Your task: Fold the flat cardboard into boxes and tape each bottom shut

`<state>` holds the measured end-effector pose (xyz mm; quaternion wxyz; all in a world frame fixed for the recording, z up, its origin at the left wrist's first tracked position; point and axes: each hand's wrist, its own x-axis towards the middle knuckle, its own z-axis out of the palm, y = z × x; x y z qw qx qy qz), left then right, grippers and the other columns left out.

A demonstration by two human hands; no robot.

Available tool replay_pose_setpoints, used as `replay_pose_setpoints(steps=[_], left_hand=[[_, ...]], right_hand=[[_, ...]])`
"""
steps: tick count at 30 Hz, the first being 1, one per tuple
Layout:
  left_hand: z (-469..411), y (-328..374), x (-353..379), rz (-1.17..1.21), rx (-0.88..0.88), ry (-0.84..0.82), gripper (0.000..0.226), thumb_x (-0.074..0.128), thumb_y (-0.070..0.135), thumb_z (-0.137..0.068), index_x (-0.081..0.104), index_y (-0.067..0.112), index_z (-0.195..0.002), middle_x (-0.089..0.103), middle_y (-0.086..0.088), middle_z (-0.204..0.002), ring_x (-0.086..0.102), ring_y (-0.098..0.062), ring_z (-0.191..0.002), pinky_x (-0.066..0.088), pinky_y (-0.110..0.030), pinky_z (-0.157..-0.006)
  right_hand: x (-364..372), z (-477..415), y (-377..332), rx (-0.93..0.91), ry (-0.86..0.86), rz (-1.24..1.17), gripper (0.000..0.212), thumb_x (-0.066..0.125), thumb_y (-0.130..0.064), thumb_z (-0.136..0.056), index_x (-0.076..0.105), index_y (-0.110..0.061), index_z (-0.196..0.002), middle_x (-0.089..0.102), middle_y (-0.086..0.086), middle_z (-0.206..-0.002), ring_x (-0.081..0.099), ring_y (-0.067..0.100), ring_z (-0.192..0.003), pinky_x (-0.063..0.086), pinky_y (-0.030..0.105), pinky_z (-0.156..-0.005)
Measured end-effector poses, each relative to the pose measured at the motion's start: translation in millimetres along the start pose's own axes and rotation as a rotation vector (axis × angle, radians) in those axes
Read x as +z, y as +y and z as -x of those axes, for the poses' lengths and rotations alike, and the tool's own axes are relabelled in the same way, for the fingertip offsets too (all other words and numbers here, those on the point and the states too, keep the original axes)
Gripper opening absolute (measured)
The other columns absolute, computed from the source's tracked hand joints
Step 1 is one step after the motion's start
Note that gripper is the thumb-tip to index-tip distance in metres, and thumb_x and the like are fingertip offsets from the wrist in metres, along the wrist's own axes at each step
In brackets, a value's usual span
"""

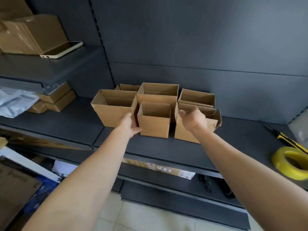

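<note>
Several folded cardboard boxes stand open-topped on the dark shelf (166,150). The small front box (154,125) sits in the middle. My left hand (130,125) holds its left side, thumb against the front face and fingers hidden between it and the big left box (113,110). My right hand (194,120) hovers with loosely curled fingers in front of the right box (185,134), just off the small box's right edge, and holds nothing. A taller box (158,94) stands behind. A yellow tape roll (290,162) lies at the shelf's right end.
A yellow-and-black utility knife (283,139) lies behind the tape roll. A phone (61,50) and taped cartons (31,34) sit on the upper left shelf. Flat parcels (56,99) and a plastic bag (13,102) lie at left. Labelled cartons (166,169) fill the shelf below.
</note>
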<state>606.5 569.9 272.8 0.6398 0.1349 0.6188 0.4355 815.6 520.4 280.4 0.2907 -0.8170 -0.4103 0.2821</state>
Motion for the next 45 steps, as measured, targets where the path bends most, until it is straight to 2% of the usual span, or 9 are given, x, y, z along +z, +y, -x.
replay_pose_setpoints(steps=[2,5,8,12,20,28,38,42,45], left_hand=[[-8.5,5.3,-3.8,-0.013,-0.019,-0.044,0.058,0.053,0.029,-0.097,0.027,0.021,-0.148,0.025,-0.019,-0.152,0.043,-0.044,-0.125,0.053,-0.052,-0.087],[-19.1,13.5,-5.9,0.010,-0.030,-0.107,0.059,0.055,0.027,-0.095,0.028,0.021,-0.147,0.024,-0.018,-0.152,0.041,-0.043,-0.128,0.054,-0.051,-0.086],[-27.0,17.6,-5.9,0.018,-0.038,-0.158,0.063,0.058,0.023,-0.094,0.025,0.022,-0.148,0.023,-0.018,-0.151,0.038,-0.043,-0.130,0.052,-0.053,-0.090],[-39.6,19.0,-7.3,-0.002,-0.053,-0.174,0.067,0.060,0.020,-0.092,0.025,0.023,-0.148,0.024,-0.017,-0.151,0.036,-0.045,-0.130,0.053,-0.056,-0.084],[-50.5,19.9,-10.3,0.003,-0.048,-0.181,0.061,0.063,0.013,-0.089,0.032,0.019,-0.142,0.029,-0.020,-0.147,0.045,-0.043,-0.123,0.055,-0.052,-0.083],[-43.5,12.6,-5.8,0.056,-0.068,-0.226,0.050,0.057,0.008,-0.091,0.039,0.010,-0.137,0.035,-0.023,-0.143,0.050,-0.041,-0.120,0.049,-0.053,-0.095],[-30.7,9.8,2.0,0.089,-0.079,-0.239,0.048,0.053,0.002,-0.091,0.042,0.008,-0.138,0.033,-0.020,-0.144,0.044,-0.037,-0.126,0.048,-0.051,-0.097],[-26.9,8.7,-3.8,0.057,-0.082,-0.258,0.046,0.053,0.003,-0.092,0.041,0.008,-0.136,0.035,-0.022,-0.143,0.048,-0.038,-0.124,0.048,-0.050,-0.098],[-25.6,8.3,-5.2,0.025,-0.083,-0.239,0.050,0.053,0.001,-0.090,0.039,0.008,-0.138,0.035,-0.022,-0.143,0.049,-0.039,-0.121,0.048,-0.050,-0.097]], right_hand=[[8.5,5.2,2.2,0.110,-0.053,-0.022,0.060,0.042,-0.049,-0.093,0.034,-0.015,-0.142,0.058,0.009,-0.125,0.064,0.029,-0.098,0.055,0.041,-0.083],[18.4,8.1,2.0,0.107,-0.010,-0.061,0.061,0.043,-0.039,-0.097,0.020,-0.017,-0.150,0.051,0.010,-0.136,0.058,0.031,-0.111,0.051,0.036,-0.087],[20.5,10.4,0.6,0.131,0.065,-0.053,0.050,0.042,-0.027,-0.099,0.024,-0.013,-0.143,0.055,0.011,-0.124,0.057,0.030,-0.107,0.046,0.036,-0.079],[20.7,8.4,-1.6,0.154,0.110,0.070,0.032,0.043,-0.020,-0.096,0.037,-0.010,-0.126,0.053,0.008,-0.097,0.052,0.027,-0.086,0.042,0.034,-0.069],[31.0,2.5,-15.8,0.140,0.090,0.131,0.034,0.046,-0.021,-0.097,0.040,-0.008,-0.127,0.057,0.013,-0.114,0.051,0.026,-0.090,0.041,0.031,-0.071],[30.9,4.6,-6.9,0.097,0.122,0.169,0.023,0.044,-0.019,-0.096,0.038,-0.012,-0.117,0.056,0.011,-0.095,0.052,0.028,-0.081,0.039,0.032,-0.066],[26.0,-1.7,1.0,0.059,0.106,0.222,0.028,0.044,-0.020,-0.096,0.037,-0.012,-0.122,0.050,0.008,-0.080,0.050,0.027,-0.074,0.037,0.029,-0.057],[24.1,0.7,2.1,0.050,0.114,0.245,0.043,0.042,-0.013,-0.094,0.031,-0.015,-0.135,0.053,0.010,-0.084,0.054,0.029,-0.078,0.048,0.034,-0.064],[21.4,2.0,1.7,0.022,0.153,0.225,0.052,0.039,-0.007,-0.091,0.026,-0.018,-0.140,0.054,0.008,-0.079,0.055,0.029,-0.075,0.048,0.033,-0.062]])
